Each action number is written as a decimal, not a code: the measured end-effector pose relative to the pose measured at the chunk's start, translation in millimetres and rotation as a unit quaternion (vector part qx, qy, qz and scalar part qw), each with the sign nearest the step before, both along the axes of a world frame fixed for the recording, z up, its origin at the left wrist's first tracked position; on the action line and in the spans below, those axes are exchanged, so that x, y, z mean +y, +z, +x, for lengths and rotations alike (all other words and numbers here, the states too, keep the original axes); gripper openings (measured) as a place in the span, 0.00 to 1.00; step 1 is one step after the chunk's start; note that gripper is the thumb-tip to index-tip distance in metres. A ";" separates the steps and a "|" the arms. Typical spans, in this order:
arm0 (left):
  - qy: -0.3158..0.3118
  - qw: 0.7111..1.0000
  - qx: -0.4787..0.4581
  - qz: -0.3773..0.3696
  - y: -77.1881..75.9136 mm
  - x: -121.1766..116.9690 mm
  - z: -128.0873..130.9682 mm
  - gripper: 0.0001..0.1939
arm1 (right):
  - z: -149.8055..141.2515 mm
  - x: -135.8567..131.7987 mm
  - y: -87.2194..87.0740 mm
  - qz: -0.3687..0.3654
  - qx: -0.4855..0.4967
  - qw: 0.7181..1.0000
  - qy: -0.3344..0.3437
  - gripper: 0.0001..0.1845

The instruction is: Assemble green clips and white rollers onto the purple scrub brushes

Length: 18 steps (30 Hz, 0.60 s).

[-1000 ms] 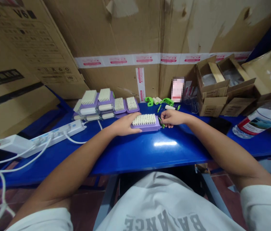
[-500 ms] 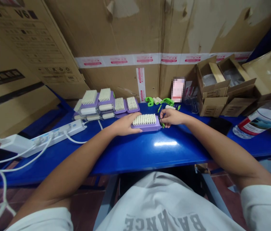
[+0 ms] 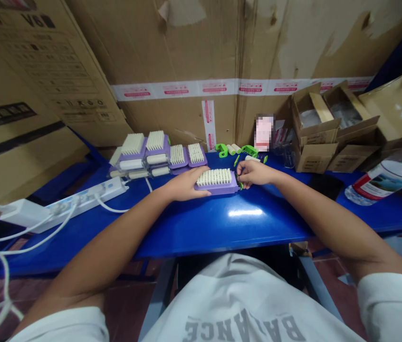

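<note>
On the blue worktop (image 3: 190,232), before the seated person, a purple block with cream bristles (image 3: 215,178) sits bristles up. The left hand (image 3: 186,184) has its grip clasped around the block's left end, thumb along the front side. The right hand (image 3: 254,174) has its grip pinched on a small green part (image 3: 241,186) at the block's right end. Beyond lie green brackets (image 3: 222,150) and cream rollers (image 3: 234,148); similar purple units (image 3: 157,143) are stacked to their left. Cardboard (image 3: 183,57) stands behind.
</note>
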<state>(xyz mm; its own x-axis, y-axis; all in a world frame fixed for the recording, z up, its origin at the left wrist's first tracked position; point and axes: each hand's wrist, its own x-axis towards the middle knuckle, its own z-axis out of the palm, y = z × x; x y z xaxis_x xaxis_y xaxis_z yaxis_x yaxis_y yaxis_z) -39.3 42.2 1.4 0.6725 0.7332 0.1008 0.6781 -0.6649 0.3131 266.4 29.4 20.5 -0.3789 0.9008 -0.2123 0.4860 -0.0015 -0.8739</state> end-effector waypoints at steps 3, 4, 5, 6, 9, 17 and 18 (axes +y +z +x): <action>0.000 1.000 0.001 -0.001 0.9 -0.7 0.3 0.49 | -0.4 -0.8 0.4 0.015 -0.003 1.000 -0.005 0.17; 0.000 1.000 0.002 -0.001 1.1 -0.9 0.5 0.49 | -0.6 -1.0 0.5 0.020 -0.005 1.000 -0.008 0.17; 0.000 1.000 0.003 -0.001 1.2 -1.1 0.6 0.49 | -1.0 -1.3 0.6 0.025 -0.008 1.000 -0.012 0.18; 0.000 1.000 0.003 0.000 1.2 -1.2 0.7 0.49 | -1.5 -1.6 0.7 0.029 -0.011 0.999 -0.016 0.18; -0.002 1.000 0.002 0.003 0.8 -1.0 0.9 0.49 | -3.9 -3.0 1.1 0.035 -0.015 0.999 -0.026 0.18; 0.001 1.000 0.008 0.007 0.8 -0.8 0.9 0.48 | -7.0 -4.8 1.4 0.018 -0.008 0.999 -0.041 0.18; 0.000 1.000 0.007 0.007 0.6 -0.6 0.8 0.48 | -6.7 -4.7 1.2 0.014 -0.004 0.999 -0.041 0.18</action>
<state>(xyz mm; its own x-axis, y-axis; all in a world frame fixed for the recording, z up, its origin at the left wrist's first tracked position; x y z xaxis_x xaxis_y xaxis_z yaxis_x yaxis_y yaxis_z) -38.4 41.6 2.0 0.6737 0.7320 0.1017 0.6828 -0.6692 0.2931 259.7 24.8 21.7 -0.3008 0.9347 -0.1892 0.4931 -0.0174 -0.8698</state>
